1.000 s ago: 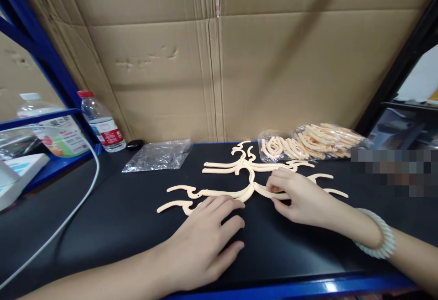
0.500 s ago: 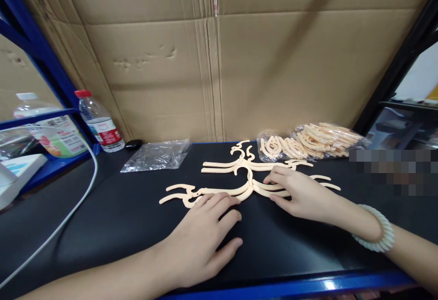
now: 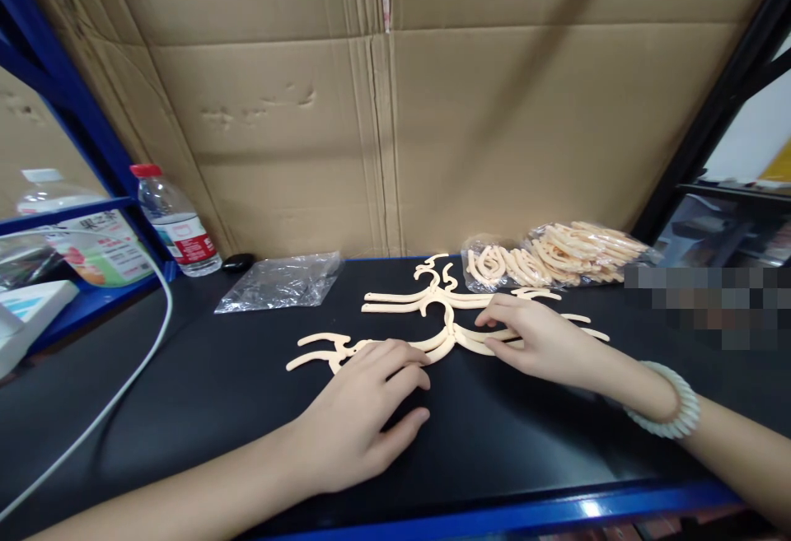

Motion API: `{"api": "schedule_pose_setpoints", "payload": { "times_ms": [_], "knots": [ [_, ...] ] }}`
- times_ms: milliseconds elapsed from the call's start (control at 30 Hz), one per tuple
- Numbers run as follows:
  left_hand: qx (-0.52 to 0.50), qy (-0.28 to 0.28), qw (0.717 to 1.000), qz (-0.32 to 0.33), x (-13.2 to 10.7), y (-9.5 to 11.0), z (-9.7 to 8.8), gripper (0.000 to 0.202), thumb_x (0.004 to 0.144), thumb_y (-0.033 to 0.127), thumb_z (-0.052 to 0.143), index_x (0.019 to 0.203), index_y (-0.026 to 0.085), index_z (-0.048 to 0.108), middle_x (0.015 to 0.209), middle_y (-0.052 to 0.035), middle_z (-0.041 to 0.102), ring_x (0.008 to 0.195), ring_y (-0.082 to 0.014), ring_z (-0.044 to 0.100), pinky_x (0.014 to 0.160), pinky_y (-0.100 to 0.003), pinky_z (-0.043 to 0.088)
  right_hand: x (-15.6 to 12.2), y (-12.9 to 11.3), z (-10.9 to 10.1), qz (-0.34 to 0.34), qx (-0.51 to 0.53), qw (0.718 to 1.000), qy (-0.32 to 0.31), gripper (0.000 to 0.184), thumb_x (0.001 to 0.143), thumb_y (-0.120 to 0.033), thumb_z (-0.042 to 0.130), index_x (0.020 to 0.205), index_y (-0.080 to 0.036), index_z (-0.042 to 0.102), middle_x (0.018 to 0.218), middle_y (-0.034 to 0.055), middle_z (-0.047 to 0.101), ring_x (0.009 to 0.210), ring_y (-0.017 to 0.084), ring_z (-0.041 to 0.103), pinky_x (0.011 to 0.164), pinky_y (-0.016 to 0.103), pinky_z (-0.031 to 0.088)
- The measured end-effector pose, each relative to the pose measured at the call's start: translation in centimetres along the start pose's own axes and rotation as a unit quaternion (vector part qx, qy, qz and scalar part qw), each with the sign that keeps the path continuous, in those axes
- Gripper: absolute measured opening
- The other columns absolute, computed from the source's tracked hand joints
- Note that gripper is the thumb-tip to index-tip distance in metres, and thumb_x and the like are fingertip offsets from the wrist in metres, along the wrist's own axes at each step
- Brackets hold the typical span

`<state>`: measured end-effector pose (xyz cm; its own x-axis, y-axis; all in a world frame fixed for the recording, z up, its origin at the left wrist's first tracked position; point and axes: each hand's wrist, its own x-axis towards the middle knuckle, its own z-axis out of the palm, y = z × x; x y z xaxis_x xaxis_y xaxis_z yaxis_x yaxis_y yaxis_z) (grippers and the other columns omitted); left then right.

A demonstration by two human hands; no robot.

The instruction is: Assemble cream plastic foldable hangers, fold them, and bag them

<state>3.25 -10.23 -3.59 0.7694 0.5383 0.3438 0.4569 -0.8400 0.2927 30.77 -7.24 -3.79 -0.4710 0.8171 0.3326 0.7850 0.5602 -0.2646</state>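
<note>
A cream plastic clothes hanger [image 3: 442, 352] lies on the black tabletop, its hook pointing away from me. My left hand [image 3: 364, 409] rests over the hanger's left arm, fingers loosely bent and apart, covering part of it. Over the right arm is my right hand [image 3: 537, 339], thumb and fingers parted on either side of the pieces. Whether its fingertips press on the hanger is hard to see. Just behind lies a second cream hanger [image 3: 395, 303], partly overlapped by the first one's hook. Small curved cream pieces [image 3: 450, 279] show near its top.
A clear bag of cream hanger parts [image 3: 568, 253] lies at the back right. At the back left are a flat clear plastic bag [image 3: 278, 282], a black mouse-like object [image 3: 238, 263] and a red-capped bottle [image 3: 179, 228]. A white cable [image 3: 133, 368] crosses the left side. Cardboard [image 3: 278, 137] stands behind.
Both hands have shifted only slightly; my right fingers look a little more lifted and curled. The hangers keep their places, and the whole view has moved a little.
</note>
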Motion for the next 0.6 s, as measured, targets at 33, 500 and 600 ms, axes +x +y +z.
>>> {"api": "schedule_pose_setpoints", "payload": {
  "times_ms": [33, 500, 600],
  "knots": [
    [-0.008, 0.001, 1.0, -0.003, 0.1, -0.2, -0.1, 0.015, 0.087, 0.017, 0.054, 0.1, 0.022, 0.059, 0.116, -0.0103, 0.062, 0.105, -0.0278, 0.057, 0.09, -0.041, 0.045, 0.1, 0.1, 0.0, 0.002, -0.001, 1.0, 0.004, 0.015, 0.082, -0.017, 0.056, 0.093, -0.017, 0.067, 0.092, 0.0075, 0.065, 0.081, 0.019, 0.062, 0.071, 0.03, 0.049],
    [-0.049, 0.017, 0.997, 0.057, 0.3, -0.9, -0.4, 0.02, 0.087, 0.009, 0.05, 0.098, 0.021, 0.06, 0.105, -0.0081, 0.066, 0.1, -0.0244, 0.058, 0.089, -0.037, 0.042, 7.6, 3.3, -1.0, -0.082, -0.1, 0.991, 0.022, 0.023, 0.084, -0.006, 0.049, 0.087, -0.013, 0.071, 0.089, 0.0103, 0.07, 0.087, 0.022, 0.061, 0.082, 0.035, 0.046],
    [-0.043, 0.008, 0.997, 0.067, 0.3, -1.0, -0.5, 0.019, 0.088, 0.011, 0.05, 0.1, 0.02, 0.06, 0.102, -0.0082, 0.066, 0.097, -0.0241, 0.059, 0.088, -0.037, 0.043, 9.2, 3.9, -0.6, -0.102, -0.108, 0.989, 0.002, 0.023, 0.084, -0.006, 0.051, 0.089, -0.013, 0.072, 0.089, 0.0105, 0.071, 0.089, 0.023, 0.061, 0.083, 0.036, 0.047]
  ]
}}
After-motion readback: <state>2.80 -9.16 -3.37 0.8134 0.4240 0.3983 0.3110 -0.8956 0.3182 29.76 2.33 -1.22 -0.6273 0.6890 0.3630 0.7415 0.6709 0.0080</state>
